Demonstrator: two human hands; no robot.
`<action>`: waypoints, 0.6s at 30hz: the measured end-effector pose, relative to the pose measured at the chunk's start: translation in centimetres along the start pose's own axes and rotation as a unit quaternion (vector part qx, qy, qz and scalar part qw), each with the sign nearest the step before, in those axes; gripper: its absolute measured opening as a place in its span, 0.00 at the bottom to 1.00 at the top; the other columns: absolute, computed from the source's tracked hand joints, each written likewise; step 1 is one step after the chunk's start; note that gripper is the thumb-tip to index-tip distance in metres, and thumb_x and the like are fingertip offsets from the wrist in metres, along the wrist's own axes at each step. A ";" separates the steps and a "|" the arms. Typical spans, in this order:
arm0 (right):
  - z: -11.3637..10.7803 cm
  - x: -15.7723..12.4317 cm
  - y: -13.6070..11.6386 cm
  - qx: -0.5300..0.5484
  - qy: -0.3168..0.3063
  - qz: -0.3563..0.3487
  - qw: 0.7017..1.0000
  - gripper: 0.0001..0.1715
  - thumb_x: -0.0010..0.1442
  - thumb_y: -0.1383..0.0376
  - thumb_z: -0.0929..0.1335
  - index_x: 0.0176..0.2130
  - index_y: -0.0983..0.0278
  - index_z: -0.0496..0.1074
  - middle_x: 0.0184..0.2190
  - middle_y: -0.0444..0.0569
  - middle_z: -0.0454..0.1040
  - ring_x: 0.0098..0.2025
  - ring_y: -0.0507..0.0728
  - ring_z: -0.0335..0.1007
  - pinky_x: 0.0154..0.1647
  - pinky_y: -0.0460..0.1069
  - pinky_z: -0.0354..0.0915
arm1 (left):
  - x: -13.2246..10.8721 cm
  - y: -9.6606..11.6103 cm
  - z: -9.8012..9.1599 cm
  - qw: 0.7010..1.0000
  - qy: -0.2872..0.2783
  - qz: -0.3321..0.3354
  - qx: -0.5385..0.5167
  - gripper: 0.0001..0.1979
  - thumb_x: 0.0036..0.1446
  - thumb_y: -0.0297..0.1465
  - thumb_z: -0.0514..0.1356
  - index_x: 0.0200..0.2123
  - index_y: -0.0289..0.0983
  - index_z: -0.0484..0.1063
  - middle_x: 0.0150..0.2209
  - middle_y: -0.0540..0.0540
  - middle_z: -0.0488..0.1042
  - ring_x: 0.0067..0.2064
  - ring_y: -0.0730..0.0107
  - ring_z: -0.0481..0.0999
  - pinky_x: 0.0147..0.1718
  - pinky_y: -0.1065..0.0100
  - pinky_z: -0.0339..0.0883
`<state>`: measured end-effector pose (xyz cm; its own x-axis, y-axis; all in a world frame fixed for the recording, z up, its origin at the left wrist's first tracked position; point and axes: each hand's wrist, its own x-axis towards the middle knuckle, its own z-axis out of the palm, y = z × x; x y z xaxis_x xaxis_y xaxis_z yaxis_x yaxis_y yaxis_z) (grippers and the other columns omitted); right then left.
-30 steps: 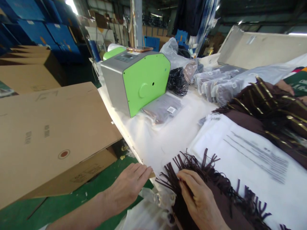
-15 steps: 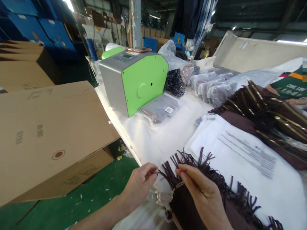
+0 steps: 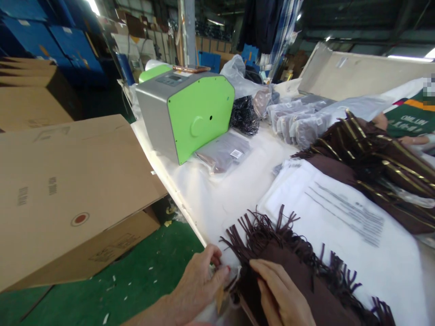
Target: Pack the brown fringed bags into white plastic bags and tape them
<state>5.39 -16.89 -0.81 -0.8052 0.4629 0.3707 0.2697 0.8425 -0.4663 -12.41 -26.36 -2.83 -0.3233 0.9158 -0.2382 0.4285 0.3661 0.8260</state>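
A dark brown fringed scarf [image 3: 292, 267] lies at the near edge of the white table [image 3: 217, 199]. My left hand [image 3: 200, 283] is closed in a pinch at the scarf's near left corner, on the edge of a clear plastic bag that is mostly out of frame. Fingers together, my right hand [image 3: 282, 294] rests flat on the brown cloth just right of it. A stack of white printed bags [image 3: 343, 222] lies under the scarf's fringe.
A green and grey machine [image 3: 185, 115] stands at the table's far left, a phone on top. Bagged dark scarves [image 3: 222, 151] lie beside it and further back. A pile of brown scarves with gold bands [image 3: 377, 158] sits right. Cardboard boxes [image 3: 68, 181] stand left of the table.
Both hands have drawn back toward me along the scarf's corner. My left hand went from flat on the table edge to a pinch. The view shifted slightly.
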 end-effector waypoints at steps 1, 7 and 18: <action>-0.6 0.4 0.7 -0.003 -0.003 0.009 1.000 0.22 0.56 0.74 0.60 0.50 0.62 0.63 0.43 0.50 0.72 0.45 0.51 0.69 0.45 0.43 0.68 | -0.2 -0.1 0.3 1.000 -0.002 -0.006 -0.005 0.10 0.53 0.35 0.52 0.37 0.38 0.63 0.34 0.48 0.73 0.38 0.65 0.71 0.39 0.66 0.60; 0.4 2.1 0.2 0.029 -0.124 0.039 0.991 0.20 0.51 0.76 0.61 0.42 0.61 0.69 0.39 0.49 0.73 0.41 0.56 0.68 0.40 0.52 0.68 | 0.1 0.2 0.6 0.988 -0.047 -0.054 -0.134 0.07 0.49 0.34 0.53 0.32 0.38 0.60 0.26 0.51 0.69 0.31 0.70 0.69 0.34 0.69 0.60; 0.8 0.9 1.6 0.192 0.131 0.362 0.903 0.18 0.58 0.56 0.63 0.43 0.65 0.66 0.29 0.48 0.73 0.27 0.53 0.69 0.25 0.45 0.67 | 1.8 1.8 0.7 0.970 -0.058 -0.151 -0.181 0.11 0.43 0.32 0.51 0.28 0.34 0.71 0.21 0.52 0.63 0.24 0.73 0.61 0.24 0.72 0.52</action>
<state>4.61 -15.32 -1.90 -0.3260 0.9453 0.0112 0.4315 0.1593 -0.8879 -11.64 -23.96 -2.17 -0.2814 0.7958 -0.5362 -0.0013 0.5584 0.8296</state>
